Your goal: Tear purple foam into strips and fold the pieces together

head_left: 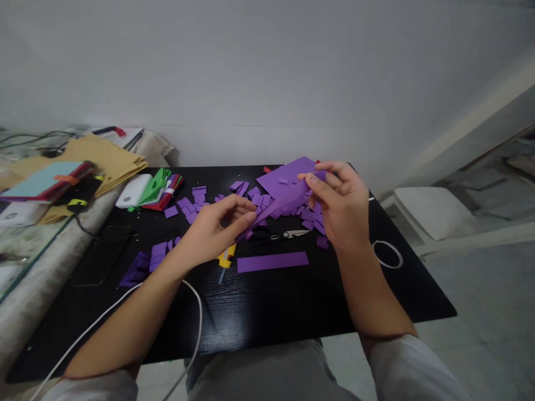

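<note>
Both hands grip one purple paper sheet point(286, 181) above the black table point(267, 312). My left hand point(215, 231) pinches the sheet's lower left end, fingers closed on it. My right hand point(336, 203) pinches its upper right edge between thumb and fingers. Under the sheet lie many small purple paper squares point(196, 199) scattered over the tabletop. A long purple strip point(272, 261) lies flat just in front of my hands. Scissors point(282, 236) with black handles rest between the strip and the sheet. A yellow utility knife point(225, 258) pokes out below my left hand.
A stack of folded purple pieces point(142, 266) sits at the left. Green and red paper point(161, 189), a white box point(134, 190), brown envelopes point(100, 159) and a teal folder point(45, 179) lie far left. A white cable point(196, 312) loops near the front edge, a white ring point(388, 253) on the right.
</note>
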`<state>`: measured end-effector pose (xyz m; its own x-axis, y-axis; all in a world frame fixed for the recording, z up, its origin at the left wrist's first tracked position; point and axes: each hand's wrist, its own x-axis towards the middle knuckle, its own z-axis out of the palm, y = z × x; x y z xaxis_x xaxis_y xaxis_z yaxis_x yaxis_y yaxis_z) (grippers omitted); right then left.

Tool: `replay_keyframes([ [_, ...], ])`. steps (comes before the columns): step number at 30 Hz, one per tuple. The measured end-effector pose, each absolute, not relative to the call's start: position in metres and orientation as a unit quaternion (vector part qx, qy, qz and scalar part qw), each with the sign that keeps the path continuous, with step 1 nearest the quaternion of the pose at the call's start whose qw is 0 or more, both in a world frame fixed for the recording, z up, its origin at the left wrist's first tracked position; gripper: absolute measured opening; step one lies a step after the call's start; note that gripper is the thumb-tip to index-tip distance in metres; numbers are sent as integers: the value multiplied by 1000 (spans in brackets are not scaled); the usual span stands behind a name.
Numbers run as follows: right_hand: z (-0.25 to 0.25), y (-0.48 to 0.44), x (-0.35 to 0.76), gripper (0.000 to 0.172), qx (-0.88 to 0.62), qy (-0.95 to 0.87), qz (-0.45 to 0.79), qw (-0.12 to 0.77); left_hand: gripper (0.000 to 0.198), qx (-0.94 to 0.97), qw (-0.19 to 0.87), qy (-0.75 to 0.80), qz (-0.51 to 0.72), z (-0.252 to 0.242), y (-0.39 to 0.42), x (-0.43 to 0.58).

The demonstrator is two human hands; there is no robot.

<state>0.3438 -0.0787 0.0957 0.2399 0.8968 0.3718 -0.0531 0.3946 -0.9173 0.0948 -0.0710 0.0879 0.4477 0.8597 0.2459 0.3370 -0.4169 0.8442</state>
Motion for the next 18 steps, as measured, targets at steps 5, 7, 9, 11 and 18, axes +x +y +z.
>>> replay_keyframes([
  [5,98,-85,333,27,-423,-539,366,630,30,770,397,368,338,91,-69,94],
  [7,98,-87,330,29,-421,-544,374,622,29,770,414,362,323,93,-70,95],
  [9,98,-88,329,28,-423,-547,371,620,28,776,415,360,310,96,-71,95],
  [11,98,-88,331,26,-429,-548,361,621,30,784,405,361,301,97,-70,93],
  [18,97,-81,341,26,-432,-530,348,642,33,774,366,415,307,101,-59,70],
])
